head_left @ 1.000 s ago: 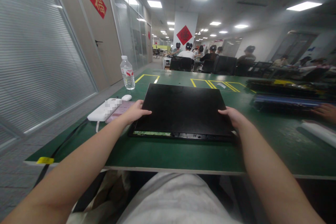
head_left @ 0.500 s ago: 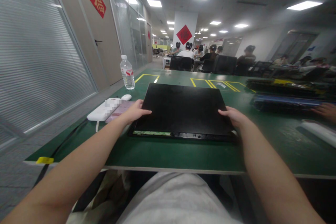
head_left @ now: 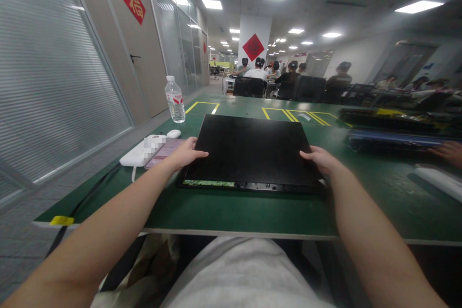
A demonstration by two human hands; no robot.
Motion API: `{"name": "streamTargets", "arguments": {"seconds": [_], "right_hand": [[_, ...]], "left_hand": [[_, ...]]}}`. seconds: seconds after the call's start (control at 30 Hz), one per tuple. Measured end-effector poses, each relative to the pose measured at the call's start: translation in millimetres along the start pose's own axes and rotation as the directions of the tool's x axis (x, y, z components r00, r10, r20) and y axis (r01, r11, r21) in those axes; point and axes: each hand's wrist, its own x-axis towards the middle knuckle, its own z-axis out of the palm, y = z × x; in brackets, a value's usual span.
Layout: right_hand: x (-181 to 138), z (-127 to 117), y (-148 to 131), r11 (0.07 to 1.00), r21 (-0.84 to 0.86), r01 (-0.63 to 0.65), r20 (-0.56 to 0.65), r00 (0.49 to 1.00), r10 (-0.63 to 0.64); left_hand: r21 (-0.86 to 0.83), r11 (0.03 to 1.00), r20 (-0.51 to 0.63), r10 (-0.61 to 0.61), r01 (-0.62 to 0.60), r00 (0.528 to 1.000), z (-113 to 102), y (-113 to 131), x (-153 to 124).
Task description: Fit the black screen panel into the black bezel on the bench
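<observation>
A dark flat display panel (head_left: 250,149) lies in front of me, its face up. My left hand (head_left: 189,153) grips its left edge, thumb on top and the other fingers hidden beneath. On the opposite edge my right hand (head_left: 319,158) holds it the same way. Under the panel shows a black frame (head_left: 281,187) resting on the green table. A strip of green circuit board (head_left: 209,183) is visible along the near side, uncovered by the panel.
Left of the panel are a water bottle (head_left: 175,100), a white device (head_left: 139,151), a pinkish card-like item (head_left: 162,153) and a small white object (head_left: 173,133). At right, dark and blue panels (head_left: 393,139) lie near another person's hand (head_left: 451,151). Yellow tape (head_left: 288,115) marks the table.
</observation>
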Motion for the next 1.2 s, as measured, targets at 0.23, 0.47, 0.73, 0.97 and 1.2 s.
{"name": "streamTargets", "arguments": {"seconds": [0.23,0.47,0.73,0.97,1.2], "right_hand": [[0.5,0.9,-0.1,0.996,-0.025,0.088,-0.019,0.996,-0.088],[-0.4,0.4,-4.2,0.964,-0.157,0.216,-0.132,0.962,-0.238],[0.4,0.3,-4.1,0.963,-0.17,0.209,-0.151,0.96,-0.235],[-1.3,1.1,-5.9,0.957,-0.179,0.228,-0.167,0.952,-0.258],[-1.2,1.5,-5.9,0.945,-0.227,0.234,-0.169,0.947,-0.275]], "left_hand": [[-0.015,1.0,0.02,-0.007,0.007,1.0,-0.5,-1.6,0.2],[-0.011,1.0,0.017,-0.013,0.013,1.0,0.1,-1.3,-0.9],[-0.03,0.999,0.025,-0.015,0.016,1.0,0.5,0.7,-2.7],[-0.019,1.0,0.008,0.003,-0.003,1.0,0.4,0.3,-3.1],[-0.021,0.999,0.022,0.031,-0.031,0.999,0.0,-0.9,-1.6]]}}
